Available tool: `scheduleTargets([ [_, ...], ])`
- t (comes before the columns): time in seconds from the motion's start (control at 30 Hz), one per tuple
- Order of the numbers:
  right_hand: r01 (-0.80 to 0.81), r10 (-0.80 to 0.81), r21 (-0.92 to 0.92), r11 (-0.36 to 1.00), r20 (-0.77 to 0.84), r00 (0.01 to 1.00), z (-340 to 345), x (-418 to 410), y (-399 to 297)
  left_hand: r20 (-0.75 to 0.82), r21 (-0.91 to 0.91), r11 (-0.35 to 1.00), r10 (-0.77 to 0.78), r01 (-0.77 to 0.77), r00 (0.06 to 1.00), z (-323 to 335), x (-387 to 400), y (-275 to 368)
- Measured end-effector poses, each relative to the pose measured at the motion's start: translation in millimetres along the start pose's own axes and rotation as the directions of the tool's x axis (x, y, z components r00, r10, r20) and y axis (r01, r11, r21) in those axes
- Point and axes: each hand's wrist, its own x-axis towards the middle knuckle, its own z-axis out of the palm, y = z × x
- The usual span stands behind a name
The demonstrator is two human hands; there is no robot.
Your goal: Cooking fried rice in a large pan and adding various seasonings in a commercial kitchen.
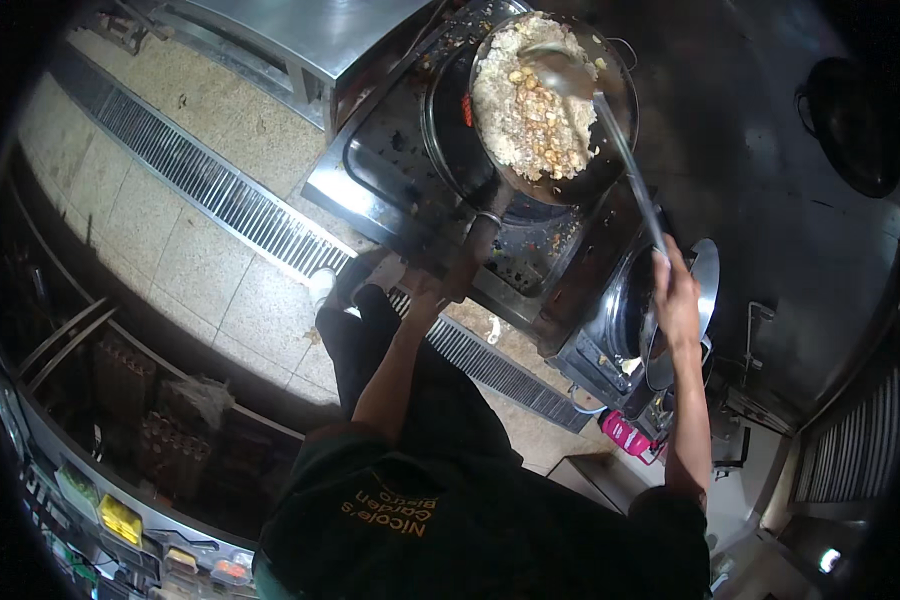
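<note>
A wok (615,142) sits on a burner of the metal stove, filled with rice (499,112) that has brown chopped pieces on top. My left hand (424,296) is closed around the wok's long handle (474,251). With my right hand (675,289) I grip the end of a long metal ladle (630,169). Its bowl, blurred, lies over the rice in the upper part of the wok. Food scraps are scattered on the stove top (521,251) around the burner. Beneath my right hand is a second burner with metal pans (709,277).
A steel table (307,30) adjoins the stove at the top. A floor drain grate (217,180) runs past my feet. Food containers (120,517) line a counter at the lower left. A pink bottle (626,433) is below the second burner; a dark pan (851,127) is at the right.
</note>
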Motion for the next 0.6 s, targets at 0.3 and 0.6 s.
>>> scheduleTargets([
  [0.3, -0.316, 0.288, 0.274, 0.908, 0.137, 0.948, -34.9, -32.6, -5.5, -0.139, -0.447, 0.807, -0.488, 0.385, 0.862, 79.6, -4.3, 87.2],
  [0.6, -0.178, 0.134, 0.235, 0.956, 0.193, 0.972, -8.8, -23.2, -16.1, -0.128, -0.271, 0.728, -0.676, 0.63, 0.726, 62.6, -29.4, 104.4],
])
